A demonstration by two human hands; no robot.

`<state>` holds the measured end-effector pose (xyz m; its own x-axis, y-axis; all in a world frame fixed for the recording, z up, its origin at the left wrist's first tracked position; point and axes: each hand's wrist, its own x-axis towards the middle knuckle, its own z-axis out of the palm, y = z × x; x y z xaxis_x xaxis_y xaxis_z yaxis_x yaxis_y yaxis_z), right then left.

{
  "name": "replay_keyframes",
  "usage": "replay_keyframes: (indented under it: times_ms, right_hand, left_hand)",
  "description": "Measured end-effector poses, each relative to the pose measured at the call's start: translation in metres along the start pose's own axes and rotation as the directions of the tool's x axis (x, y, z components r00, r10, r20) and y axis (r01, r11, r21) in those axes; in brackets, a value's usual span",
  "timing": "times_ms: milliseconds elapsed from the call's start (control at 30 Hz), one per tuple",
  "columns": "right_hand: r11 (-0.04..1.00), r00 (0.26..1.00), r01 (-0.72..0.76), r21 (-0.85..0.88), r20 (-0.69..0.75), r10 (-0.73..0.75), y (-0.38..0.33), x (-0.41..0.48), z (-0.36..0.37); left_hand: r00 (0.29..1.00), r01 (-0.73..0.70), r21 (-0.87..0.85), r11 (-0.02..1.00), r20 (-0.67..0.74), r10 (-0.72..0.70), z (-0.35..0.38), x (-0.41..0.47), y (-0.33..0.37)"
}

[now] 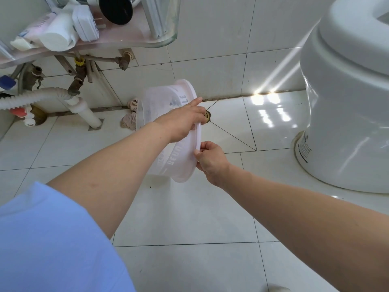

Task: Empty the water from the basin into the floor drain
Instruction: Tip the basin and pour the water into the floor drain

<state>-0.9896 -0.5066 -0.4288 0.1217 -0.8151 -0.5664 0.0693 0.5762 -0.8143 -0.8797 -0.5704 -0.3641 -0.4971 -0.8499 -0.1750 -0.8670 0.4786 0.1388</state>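
Observation:
A translucent white plastic basin [166, 131] is tipped on its side above the white tiled floor, its open mouth facing right. My left hand [183, 121] grips the upper part of its rim, index finger stretched along the edge. My right hand [210, 161] pinches the lower rim from the right. The brass floor drain [208, 116] lies just behind the rim, partly hidden by my left hand. I cannot tell whether any water is in the basin.
A white toilet [345, 98] stands at the right. Pipes, valves and a corrugated hose [37, 98] run under a glass shelf [126, 41] with toiletries at the upper left. A crumpled rag [129, 120] lies behind the basin by the wall.

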Motion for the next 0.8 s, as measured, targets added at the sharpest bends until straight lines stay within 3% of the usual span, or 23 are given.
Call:
replay_keyframes:
  times_ms: [433,600,800]
  right_hand:
    - [0.987,0.991,0.123,-0.104,-0.033,-0.127,-0.007,-0.007,-0.003]
    - [0.939,0.97,0.24,-0.244,0.035,-0.239,-0.012,-0.01,-0.005]
    - [0.854,0.938,0.346,-0.389,0.12,-0.326,-0.013,-0.01,-0.006]
  left_hand:
    - [0.985,0.083,0.023,0.996,-0.156,-0.078,-0.001,-0.021,0.002]
    - [0.957,0.169,0.192,0.967,-0.265,-0.115,0.0,-0.04,-0.002]
    - [0.924,0.175,0.251,0.952,-0.376,-0.07,0.009,-0.067,-0.014]
